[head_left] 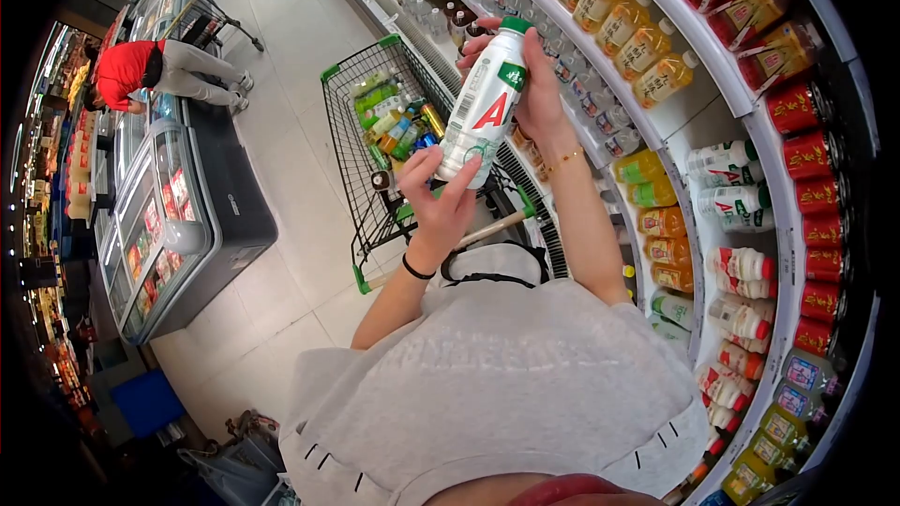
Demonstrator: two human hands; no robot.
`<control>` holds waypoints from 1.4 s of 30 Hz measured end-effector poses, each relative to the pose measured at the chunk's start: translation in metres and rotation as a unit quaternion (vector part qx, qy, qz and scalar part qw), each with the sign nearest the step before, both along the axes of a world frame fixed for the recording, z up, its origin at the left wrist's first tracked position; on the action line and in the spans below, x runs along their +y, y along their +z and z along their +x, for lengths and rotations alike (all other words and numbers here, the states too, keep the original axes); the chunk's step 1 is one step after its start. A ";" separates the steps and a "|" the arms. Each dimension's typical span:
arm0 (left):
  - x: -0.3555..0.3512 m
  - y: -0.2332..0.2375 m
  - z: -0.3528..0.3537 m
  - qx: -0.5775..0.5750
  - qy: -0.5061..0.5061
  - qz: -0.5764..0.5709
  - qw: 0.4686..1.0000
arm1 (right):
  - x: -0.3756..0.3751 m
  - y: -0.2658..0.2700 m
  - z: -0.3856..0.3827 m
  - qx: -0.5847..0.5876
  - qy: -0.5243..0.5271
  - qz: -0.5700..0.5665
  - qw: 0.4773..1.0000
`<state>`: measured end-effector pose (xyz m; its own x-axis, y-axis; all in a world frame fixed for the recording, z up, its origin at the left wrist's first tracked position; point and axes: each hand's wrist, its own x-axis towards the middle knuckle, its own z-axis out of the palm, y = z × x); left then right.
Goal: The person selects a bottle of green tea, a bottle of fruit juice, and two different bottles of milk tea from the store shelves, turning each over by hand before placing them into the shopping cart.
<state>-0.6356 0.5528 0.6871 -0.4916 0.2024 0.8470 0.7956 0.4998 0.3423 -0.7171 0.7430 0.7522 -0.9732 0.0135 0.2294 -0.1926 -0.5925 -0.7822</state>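
Note:
A white bottle [476, 122] with a green cap and a large red letter A is held at a tilt in front of me. My right hand [538, 94] wraps around its upper part, just below the cap. At the bottle's lower end, my left hand [436, 211] grips it with the fingertips, a black band on that wrist. Beneath and beyond my hands stands a black wire shopping cart [339, 145] with green corners. Inside it lie several packaged drinks [398, 122], bottles and cans among them, partly hidden by the wire.
On the right, curved shelves [677, 0] carry orange drink bottles [600, 0], similar white bottles [727, 201] and red cans [814, 192]. A glass-topped freezer [239, 206] stands at left, where a person in a red top [136, 75] leans over it beside another cart [211, 23].

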 end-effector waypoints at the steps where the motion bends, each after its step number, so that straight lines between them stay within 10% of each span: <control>1: -0.002 -0.002 -0.002 0.024 -0.008 -0.013 1.000 | 0.001 -0.001 0.000 -0.006 0.007 0.010 1.000; 8: 0.014 0.011 -0.005 -0.100 -0.003 0.054 0.994 | 0.007 -0.011 0.001 -0.009 0.041 -0.115 0.992; 12: 0.014 0.015 0.000 -0.409 -0.231 0.194 0.861 | 0.016 -0.017 0.001 0.032 0.081 -0.270 0.959; 14: 0.013 0.010 0.005 -0.571 -0.389 0.334 0.641 | 0.017 -0.019 0.003 0.050 0.130 -0.377 0.916; 18: 0.020 0.002 0.011 -0.620 -0.438 0.365 0.539 | 0.016 -0.025 0.007 0.075 0.140 -0.386 0.909; 22: 0.027 0.006 0.013 -0.605 -0.419 0.335 0.588 | 0.026 -0.017 0.018 0.063 0.064 -0.279 0.956; 24: 0.031 0.007 0.012 -0.507 -0.414 0.282 0.702 | 0.034 -0.007 0.026 0.080 0.030 -0.061 0.994; 32: 0.043 -0.017 -0.011 -0.549 -0.385 0.284 0.685 | 0.025 0.020 0.063 0.168 0.059 0.276 0.945; 42: 0.045 0.007 0.016 -0.496 -0.303 0.266 0.769 | 0.027 -0.003 0.036 -0.008 -0.046 -0.026 0.999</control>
<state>-0.6195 0.5979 0.6940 -0.9012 0.4038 0.1575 0.0421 -0.2802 0.9590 -0.6815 0.7701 0.7495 -0.9708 0.1144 0.2107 -0.2359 -0.6133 -0.7538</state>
